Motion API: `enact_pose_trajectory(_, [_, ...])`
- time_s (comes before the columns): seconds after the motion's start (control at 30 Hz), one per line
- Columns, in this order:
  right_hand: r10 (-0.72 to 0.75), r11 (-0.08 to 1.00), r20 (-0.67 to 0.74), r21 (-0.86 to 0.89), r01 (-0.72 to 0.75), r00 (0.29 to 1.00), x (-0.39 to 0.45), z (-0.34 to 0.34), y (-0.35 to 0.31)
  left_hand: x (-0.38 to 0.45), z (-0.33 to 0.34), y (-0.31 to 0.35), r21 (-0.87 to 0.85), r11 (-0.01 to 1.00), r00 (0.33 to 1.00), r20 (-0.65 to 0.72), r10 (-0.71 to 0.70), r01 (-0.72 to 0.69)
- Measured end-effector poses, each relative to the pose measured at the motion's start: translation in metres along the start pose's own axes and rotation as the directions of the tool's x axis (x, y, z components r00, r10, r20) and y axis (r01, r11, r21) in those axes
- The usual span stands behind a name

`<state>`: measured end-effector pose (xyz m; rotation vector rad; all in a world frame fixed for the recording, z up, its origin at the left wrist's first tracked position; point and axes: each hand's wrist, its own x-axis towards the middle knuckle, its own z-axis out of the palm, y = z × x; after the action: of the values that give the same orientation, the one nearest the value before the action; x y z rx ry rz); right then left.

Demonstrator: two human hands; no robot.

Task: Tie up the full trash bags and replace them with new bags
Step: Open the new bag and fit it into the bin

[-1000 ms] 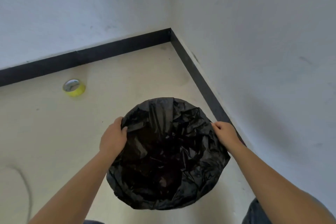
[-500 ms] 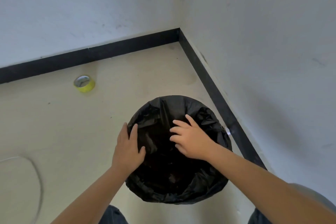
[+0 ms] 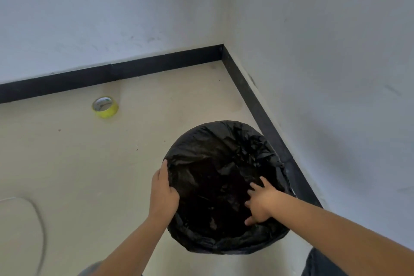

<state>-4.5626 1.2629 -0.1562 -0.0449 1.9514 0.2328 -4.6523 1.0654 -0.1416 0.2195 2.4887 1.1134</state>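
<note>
A round bin lined with a crinkled black trash bag stands on the floor near the room's corner. The bag is folded over the rim all round and its inside is dark. My left hand rests flat against the bag at the left side of the rim, fingers straight. My right hand reaches into the bin mouth from the right, fingers spread and pressing the bag lining downward. Neither hand grips anything.
A roll of yellow tape lies on the beige floor to the far left of the bin. A thin pale cable curves along the floor at the left. White walls with a black skirting board close in right behind the bin.
My right hand has slid from the bag's middle to lower right inside the bin. My left hand has shifted onto the left rim. The view has drifted slightly left.
</note>
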Motion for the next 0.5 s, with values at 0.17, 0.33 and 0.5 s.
enact_pose_trajectory(0.17, [0.063, 0.99, -0.018, 0.126, -0.06, 0.998, -0.017, -0.002, 0.023, 0.003, 0.023, 0.025, -0.1, 0.994, 0.998, -0.051, -0.04, 0.035])
enact_pose_trajectory(0.33, [0.245, 0.966, -0.738, 0.237, -0.098, 0.628, -0.034, 0.008, 0.063, 0.018, 0.047, 0.053, -0.035, 0.999, 0.999, -0.045, -0.011, 0.009])
enact_pose_trajectory(0.5, [0.548, 0.83, -0.675, 0.51, -0.225, 0.494, -0.028, 0.04, 0.08, 0.016, 0.058, 0.059, 0.41, 0.9, 0.989, 0.069, 0.132, -0.148])
